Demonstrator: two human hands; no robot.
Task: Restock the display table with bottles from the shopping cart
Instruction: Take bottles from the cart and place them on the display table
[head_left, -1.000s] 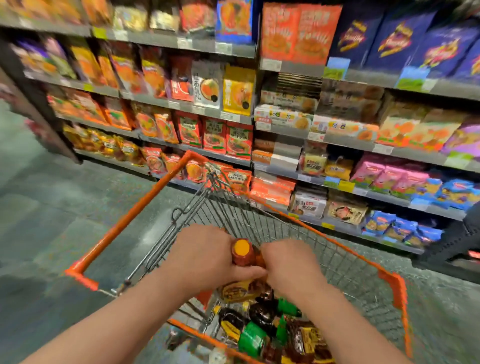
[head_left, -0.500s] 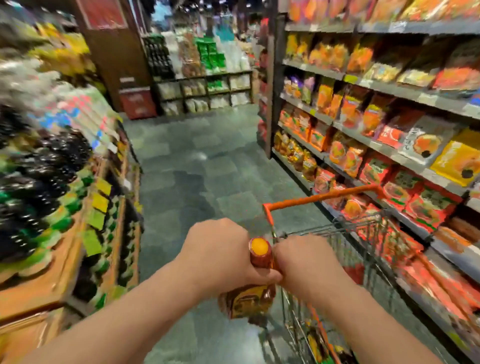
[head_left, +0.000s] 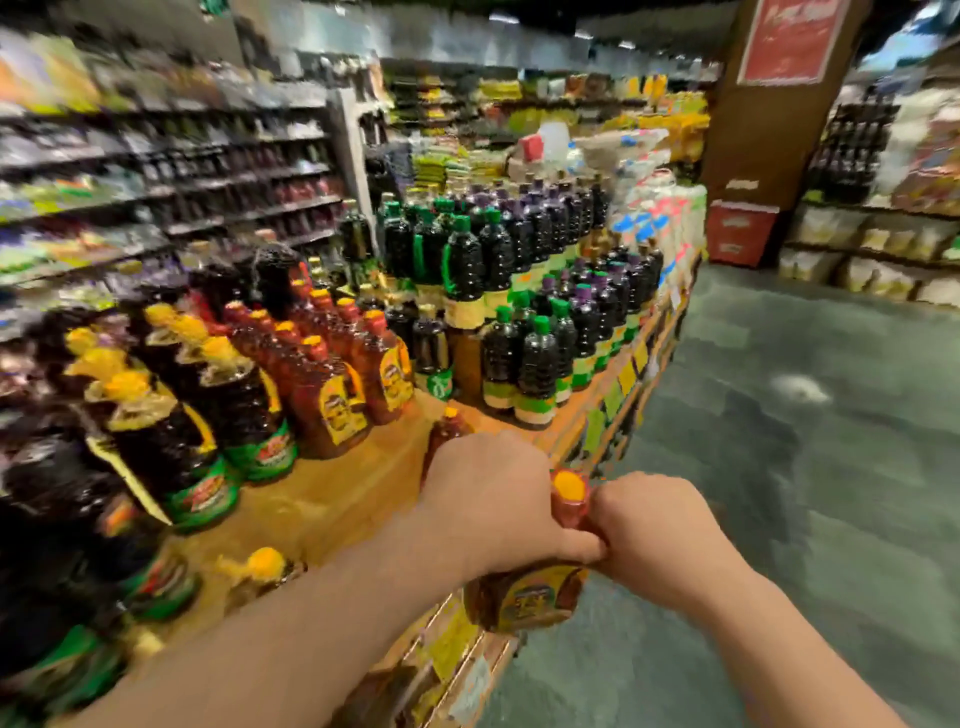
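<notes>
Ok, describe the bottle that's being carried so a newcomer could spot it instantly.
Start at the wooden display table on the left. At its near edge, the left hand and right hand grip one amber bottle, the only one off the table.

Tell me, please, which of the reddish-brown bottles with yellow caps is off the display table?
The bottle gripped by both the left hand and right hand; the other reddish-brown bottles stand on the display table.

Between the hands, an amber bottle (head_left: 524, 597) with yellow cap and yellow label; beyond them, green-capped dark bottles (head_left: 535, 364) on the orange-brown worktop (head_left: 332, 499).
</notes>
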